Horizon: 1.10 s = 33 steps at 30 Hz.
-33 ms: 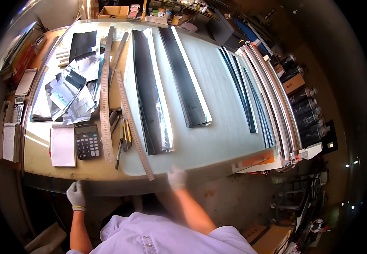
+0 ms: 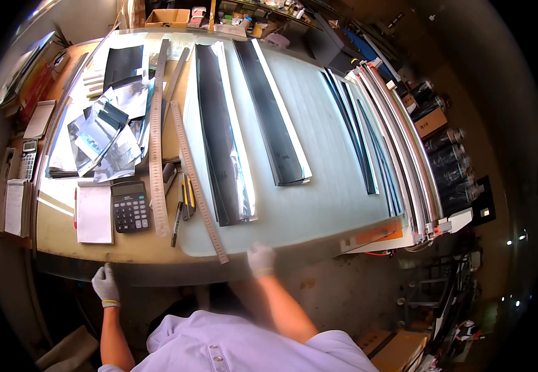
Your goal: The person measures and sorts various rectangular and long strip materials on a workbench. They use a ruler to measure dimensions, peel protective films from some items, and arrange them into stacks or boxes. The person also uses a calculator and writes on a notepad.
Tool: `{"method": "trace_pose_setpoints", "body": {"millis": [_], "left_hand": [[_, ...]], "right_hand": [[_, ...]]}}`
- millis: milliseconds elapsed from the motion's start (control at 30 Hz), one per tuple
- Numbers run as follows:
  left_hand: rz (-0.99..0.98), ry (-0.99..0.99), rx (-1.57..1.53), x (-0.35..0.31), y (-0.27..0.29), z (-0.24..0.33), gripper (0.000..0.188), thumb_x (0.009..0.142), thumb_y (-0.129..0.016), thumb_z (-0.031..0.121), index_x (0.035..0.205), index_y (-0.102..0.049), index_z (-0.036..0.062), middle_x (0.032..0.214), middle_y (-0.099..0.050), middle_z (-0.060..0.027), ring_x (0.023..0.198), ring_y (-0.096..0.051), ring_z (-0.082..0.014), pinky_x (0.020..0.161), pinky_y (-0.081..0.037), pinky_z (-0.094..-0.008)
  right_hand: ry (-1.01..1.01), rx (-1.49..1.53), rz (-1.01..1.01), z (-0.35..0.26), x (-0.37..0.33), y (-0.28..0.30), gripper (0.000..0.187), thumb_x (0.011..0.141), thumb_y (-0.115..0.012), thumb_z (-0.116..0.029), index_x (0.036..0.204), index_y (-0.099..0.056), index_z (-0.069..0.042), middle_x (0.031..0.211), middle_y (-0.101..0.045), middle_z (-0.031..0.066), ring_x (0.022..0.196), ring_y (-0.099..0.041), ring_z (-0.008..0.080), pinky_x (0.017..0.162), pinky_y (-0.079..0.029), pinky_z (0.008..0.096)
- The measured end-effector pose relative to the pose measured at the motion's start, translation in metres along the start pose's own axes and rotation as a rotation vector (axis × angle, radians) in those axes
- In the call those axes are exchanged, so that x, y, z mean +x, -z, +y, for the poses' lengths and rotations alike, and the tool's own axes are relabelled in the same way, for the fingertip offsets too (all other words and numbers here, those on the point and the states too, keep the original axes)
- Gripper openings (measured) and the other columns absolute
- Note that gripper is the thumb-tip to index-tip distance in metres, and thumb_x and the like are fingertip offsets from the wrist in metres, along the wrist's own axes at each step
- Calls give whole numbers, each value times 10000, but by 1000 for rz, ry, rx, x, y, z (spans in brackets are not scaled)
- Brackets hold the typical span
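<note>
Along the table's front edge runs a long, dark, see-through strip of film (image 2: 176, 277). My left hand (image 2: 106, 285), in a pale knit glove, is closed at the strip's lower edge on the left. Farther right, my right hand (image 2: 261, 259), gloved too and slightly blurred, is closed on the same strip; its fingertips are hard to make out. Beyond the hands, two dark film strips with shiny white edges, one on the left (image 2: 222, 142) and one on the right (image 2: 275, 118), lie lengthwise on a pale cutting mat (image 2: 318, 149). A steel ruler (image 2: 197, 180) lies by the mat's left edge.
Left of the mat are a wider ruler (image 2: 158, 142), a black calculator (image 2: 130, 208), a notepad (image 2: 94, 214), a marker (image 2: 176, 224), cutters (image 2: 188, 197) and a heap of film scraps (image 2: 104, 133). Narrow dark strips (image 2: 351, 133) and several long rolls (image 2: 399, 149) line the right side.
My left hand has shifted slightly to the left along the strip. The right hand has hardly moved, and the whole view has shifted a touch.
</note>
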<state>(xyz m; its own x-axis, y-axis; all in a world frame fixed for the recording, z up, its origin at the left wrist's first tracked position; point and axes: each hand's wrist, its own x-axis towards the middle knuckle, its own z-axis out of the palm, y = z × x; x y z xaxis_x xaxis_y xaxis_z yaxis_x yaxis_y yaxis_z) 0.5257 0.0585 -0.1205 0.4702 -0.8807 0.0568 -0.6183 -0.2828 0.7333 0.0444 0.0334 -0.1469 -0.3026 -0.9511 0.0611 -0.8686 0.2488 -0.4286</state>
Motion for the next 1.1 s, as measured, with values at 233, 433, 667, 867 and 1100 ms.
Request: {"method": "trace_pose_setpoints", "body": {"millis": [233,433,667,867,1100], "left_hand": [[503,-253,629,67,55,-92,292,990,-603,250,1158,-628,13,1149,-633,-189,1026,-611,-327,914,-488,-413],[48,35,872,81,56,-100,614,1041,-414,367,1580,-294,98,1646,-260,-144,1521,-210,-339,1223,-160,-476],[-20,89,869,94,67,-88,628,1026,-435,354,1593,-271,138,1660,-210,-146,1518,-200,-369,1225,-147,-491],[-32,80,853,110,73,-95,627,1018,-443,346,1586,-287,135,1658,-218,-147,1518,-196,-375,1229,-135,-498],[-91,-44,789,149,92,-94,646,991,-483,325,1581,-296,141,1647,-229,-171,1510,-207,-398,1233,-145,-501]], "right_hand": [[10,-240,196,-11,-7,-16,185,851,-658,-257,725,-652,-122,709,-661,166,654,-661,370,589,-514,510],[-13,-328,273,-19,-6,-21,314,908,-641,-338,705,-591,-105,693,-638,132,650,-650,356,584,-516,492],[12,-293,272,-25,-4,-20,338,910,-640,-316,678,-565,-83,691,-619,138,662,-634,360,597,-508,492],[26,-335,275,-23,-2,-25,339,921,-631,-313,688,-573,-73,703,-618,150,662,-632,364,595,-505,495],[-81,-364,277,-29,-6,-34,355,943,-599,-328,739,-600,-37,763,-628,187,737,-629,395,654,-496,525]]}}
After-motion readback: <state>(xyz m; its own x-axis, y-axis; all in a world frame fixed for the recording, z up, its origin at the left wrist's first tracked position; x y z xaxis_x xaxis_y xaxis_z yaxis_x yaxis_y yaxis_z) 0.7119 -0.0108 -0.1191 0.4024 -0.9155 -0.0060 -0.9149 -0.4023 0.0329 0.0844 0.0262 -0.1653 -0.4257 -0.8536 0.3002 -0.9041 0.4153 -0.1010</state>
